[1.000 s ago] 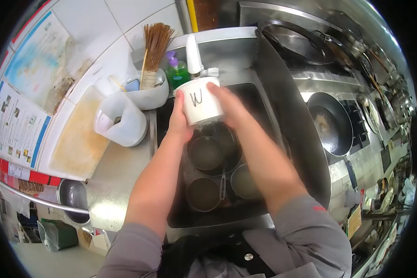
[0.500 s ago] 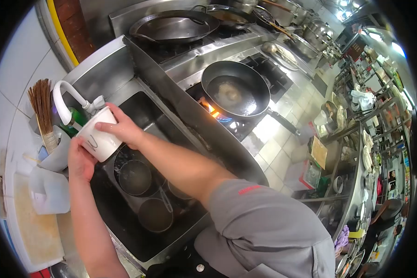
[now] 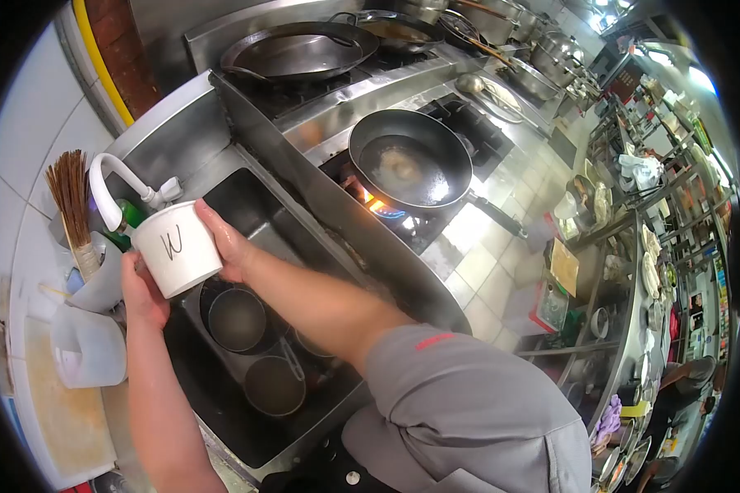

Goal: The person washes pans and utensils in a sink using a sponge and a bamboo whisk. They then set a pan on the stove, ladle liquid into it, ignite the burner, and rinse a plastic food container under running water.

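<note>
A white tub point(image 3: 178, 248) marked "W" is held between both hands over the sink point(image 3: 259, 209), just under the white faucet point(image 3: 105, 185). My left hand point(image 3: 144, 292) grips its left side. My right hand point(image 3: 224, 242) is wrapped round its right side. The tub stands slightly tilted, and its inside is mostly out of sight. Below it, round dark pans point(image 3: 237, 319) lie in the sink, along with a long-handled utensil point(image 3: 293, 360).
Right of the sink, a frying pan point(image 3: 411, 160) with liquid sits over a lit flame point(image 3: 378, 204). A large wok point(image 3: 300, 53) is behind. At left are a bundled brush point(image 3: 72, 201) and a plastic jug point(image 3: 90, 349). Co-workers point(image 3: 689, 378) appear far right.
The view has swung right toward the stove, putting the sink and hands farther left. The tub has tipped and turned in both hands, its "W" now facing the camera again.
</note>
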Demonstrator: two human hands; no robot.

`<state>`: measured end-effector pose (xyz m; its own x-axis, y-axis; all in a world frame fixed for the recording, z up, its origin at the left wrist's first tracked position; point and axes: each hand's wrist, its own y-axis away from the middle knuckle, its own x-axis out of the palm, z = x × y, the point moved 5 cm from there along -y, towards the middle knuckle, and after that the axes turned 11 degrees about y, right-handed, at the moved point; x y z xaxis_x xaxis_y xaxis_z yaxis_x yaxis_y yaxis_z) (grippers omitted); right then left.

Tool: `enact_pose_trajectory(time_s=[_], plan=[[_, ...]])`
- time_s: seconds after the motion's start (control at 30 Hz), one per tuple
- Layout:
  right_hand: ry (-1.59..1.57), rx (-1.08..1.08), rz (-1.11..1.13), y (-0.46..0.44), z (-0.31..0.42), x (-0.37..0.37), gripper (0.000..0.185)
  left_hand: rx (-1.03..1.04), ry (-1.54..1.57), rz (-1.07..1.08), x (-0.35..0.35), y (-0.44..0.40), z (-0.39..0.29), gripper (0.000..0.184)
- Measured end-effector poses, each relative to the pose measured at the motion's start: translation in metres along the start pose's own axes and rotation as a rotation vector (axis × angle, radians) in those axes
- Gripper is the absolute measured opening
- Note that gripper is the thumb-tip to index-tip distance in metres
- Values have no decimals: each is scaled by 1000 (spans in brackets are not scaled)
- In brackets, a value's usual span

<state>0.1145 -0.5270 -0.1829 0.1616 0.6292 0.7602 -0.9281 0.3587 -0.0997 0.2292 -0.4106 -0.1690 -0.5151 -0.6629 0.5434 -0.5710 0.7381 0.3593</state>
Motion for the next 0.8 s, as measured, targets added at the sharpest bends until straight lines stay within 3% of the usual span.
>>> enact_pose_trajectory(time_s=[0.03, 0.13, 0.23, 0.33, 0.43, 0.53, 0.63, 0.8], plan=[[-39, -4, 10, 1, 2, 7, 68, -23, 50, 0, 8, 4, 1, 45], [-112, -9, 82, 2, 9, 20, 70, 177, 64, -6, 13, 1, -4, 44], [42, 4, 50, -4, 10, 11, 73, 299, -25, -4, -34, -32, -10, 41], [5, -4, 52, -1, 8, 14, 73, 245, 102, -47, 6, -6, -12, 35], [4, -38, 35, -5, 4, 11, 74, 269, 52, -54, -4, -16, -16, 31], [-74, -5, 33, -3, 8, 7, 74, 354, -277, -121, -30, -32, -20, 31], [-102, -10, 27, 8, 11, 19, 75, 251, -4, -33, -10, -22, -13, 32], [-180, -115, 79, 7, 24, 26, 76, 415, -96, -22, -11, -11, -2, 33]])
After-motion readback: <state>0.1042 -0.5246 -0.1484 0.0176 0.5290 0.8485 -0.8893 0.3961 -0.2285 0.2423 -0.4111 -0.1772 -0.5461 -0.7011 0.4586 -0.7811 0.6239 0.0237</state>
